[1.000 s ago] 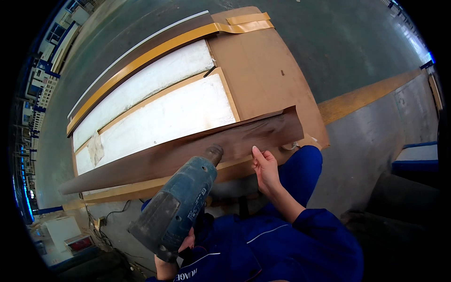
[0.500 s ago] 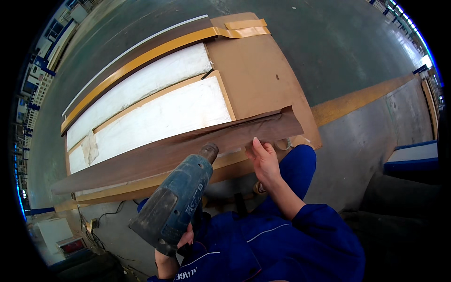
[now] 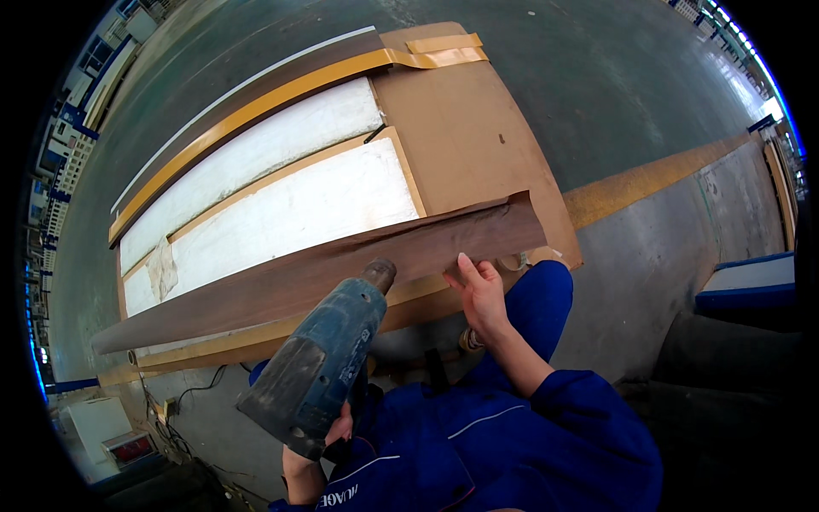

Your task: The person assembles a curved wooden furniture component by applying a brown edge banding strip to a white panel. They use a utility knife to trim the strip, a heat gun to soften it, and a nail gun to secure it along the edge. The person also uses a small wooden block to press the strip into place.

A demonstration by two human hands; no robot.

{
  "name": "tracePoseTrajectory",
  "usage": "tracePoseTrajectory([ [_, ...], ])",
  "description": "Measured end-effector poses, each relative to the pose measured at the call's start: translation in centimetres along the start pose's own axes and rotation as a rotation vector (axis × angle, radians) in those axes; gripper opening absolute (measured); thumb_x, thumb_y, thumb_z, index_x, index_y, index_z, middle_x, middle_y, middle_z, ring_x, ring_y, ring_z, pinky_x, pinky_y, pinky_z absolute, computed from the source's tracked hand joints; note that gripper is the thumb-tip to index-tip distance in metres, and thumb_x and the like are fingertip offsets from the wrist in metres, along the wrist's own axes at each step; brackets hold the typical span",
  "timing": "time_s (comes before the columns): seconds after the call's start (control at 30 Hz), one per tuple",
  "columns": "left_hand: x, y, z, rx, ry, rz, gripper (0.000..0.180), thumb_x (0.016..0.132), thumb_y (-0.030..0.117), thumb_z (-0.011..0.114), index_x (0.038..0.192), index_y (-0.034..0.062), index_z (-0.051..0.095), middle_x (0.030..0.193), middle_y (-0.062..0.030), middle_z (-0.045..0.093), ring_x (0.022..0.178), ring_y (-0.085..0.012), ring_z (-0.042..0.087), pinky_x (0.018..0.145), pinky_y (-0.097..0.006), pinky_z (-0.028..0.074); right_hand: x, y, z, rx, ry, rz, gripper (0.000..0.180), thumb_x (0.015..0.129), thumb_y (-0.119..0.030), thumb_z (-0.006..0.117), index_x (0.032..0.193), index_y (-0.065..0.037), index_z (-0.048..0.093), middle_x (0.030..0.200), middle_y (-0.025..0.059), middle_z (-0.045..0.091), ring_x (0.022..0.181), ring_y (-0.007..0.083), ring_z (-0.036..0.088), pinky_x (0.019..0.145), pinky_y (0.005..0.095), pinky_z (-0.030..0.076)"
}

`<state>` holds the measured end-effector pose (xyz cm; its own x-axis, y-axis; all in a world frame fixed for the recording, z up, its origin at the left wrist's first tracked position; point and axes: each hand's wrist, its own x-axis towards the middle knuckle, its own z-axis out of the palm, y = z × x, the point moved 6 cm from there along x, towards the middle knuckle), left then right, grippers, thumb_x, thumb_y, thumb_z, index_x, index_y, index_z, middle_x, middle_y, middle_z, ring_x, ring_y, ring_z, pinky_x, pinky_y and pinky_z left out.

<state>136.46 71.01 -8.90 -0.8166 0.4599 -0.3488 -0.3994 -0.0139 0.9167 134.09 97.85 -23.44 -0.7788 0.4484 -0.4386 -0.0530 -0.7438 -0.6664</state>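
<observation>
My left hand (image 3: 339, 427) is wrapped round the handle of a blue and black heat gun (image 3: 328, 354); the tool's body hides most of the fingers. Its metal nozzle points up and to the right, over a long strip of dark brown wood-grain film (image 3: 341, 277). At the strip's near edge, toward its right end, my right hand (image 3: 485, 299) pinches the film between thumb and fingers. Creases run along the strip near that end. Beyond the strip lie white panels (image 3: 290, 196) with light wooden edging on a brown board (image 3: 461, 128).
A yellow-orange strip (image 3: 281, 90) runs along the board's far side, beside a brown profile with a white edge. My blue-clad knee (image 3: 546, 299) is close to the near right corner. Cables (image 3: 171, 427) and a white box (image 3: 95, 427) lie on the floor at lower left.
The right end of the brown film has shifted very slightly left and looks a little smoother near my right hand. Both hands and the heat gun stay nearly in place.
</observation>
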Motion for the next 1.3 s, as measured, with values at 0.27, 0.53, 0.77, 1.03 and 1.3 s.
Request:
tracePoseTrajectory([
  [0.27,0.2,-0.6,0.4,-0.028,-0.010,-0.040,0.027,0.072,-0.004,0.062,0.097,-0.0016,0.051,0.071,-0.0087,0.053,0.056,-0.0144,0.053,0.048,-0.026,0.044,0.4,1.3,-2.5,-0.251,0.036,-0.015,0.016,0.083,-0.020,0.060,0.080,-0.005,0.056,0.082,0.0011,0.058,0.079,0.0080,0.054,0.078,0.0247,0.044],
  [0.53,0.5,-1.3,0.8,0.016,0.002,-0.065,0.025,0.070,-0.005,0.066,0.093,-0.0016,0.056,0.079,-0.0095,0.057,0.060,-0.0140,0.055,0.049,-0.026,0.046,0.7,1.5,-3.2,-0.305,0.055,0.071,0.018,0.081,-0.023,0.064,0.080,-0.007,0.056,0.080,0.0003,0.058,0.076,0.0078,0.053,0.074,0.0229,0.043],
  [0.77,1.2,-1.1,1.5,0.033,-0.024,-0.048,0.027,0.071,-0.003,0.067,0.095,-0.0012,0.055,0.081,-0.0094,0.058,0.062,-0.0144,0.056,0.050,-0.026,0.046,-0.2,0.6,-1.1,-0.005,-0.028,0.104,0.013,0.083,-0.020,0.061,0.080,-0.008,0.056,0.080,0.0000,0.057,0.078,0.0078,0.052,0.080,0.0257,0.042],
  [1.03,1.3,-1.2,1.7,-0.061,-0.034,-0.090,0.026,0.072,-0.004,0.066,0.095,-0.0006,0.055,0.081,-0.0092,0.058,0.061,-0.0137,0.055,0.050,-0.025,0.045,1.1,2.2,-3.4,-0.187,-0.007,0.064,0.015,0.083,-0.021,0.061,0.082,-0.007,0.056,0.084,0.0008,0.058,0.081,0.0098,0.054,0.082,0.0284,0.042],
  [1.3,1.3,-1.2,1.8,0.055,-0.017,-0.081,0.034,0.074,0.005,0.065,0.103,-0.0020,0.048,0.071,-0.0084,0.052,0.053,-0.0139,0.051,0.048,-0.027,0.043,2.4,2.9,-4.2,-0.302,0.048,0.065,0.022,0.081,-0.024,0.064,0.074,-0.005,0.056,0.072,-0.0014,0.054,0.069,0.0055,0.048,0.067,0.0200,0.039],
])
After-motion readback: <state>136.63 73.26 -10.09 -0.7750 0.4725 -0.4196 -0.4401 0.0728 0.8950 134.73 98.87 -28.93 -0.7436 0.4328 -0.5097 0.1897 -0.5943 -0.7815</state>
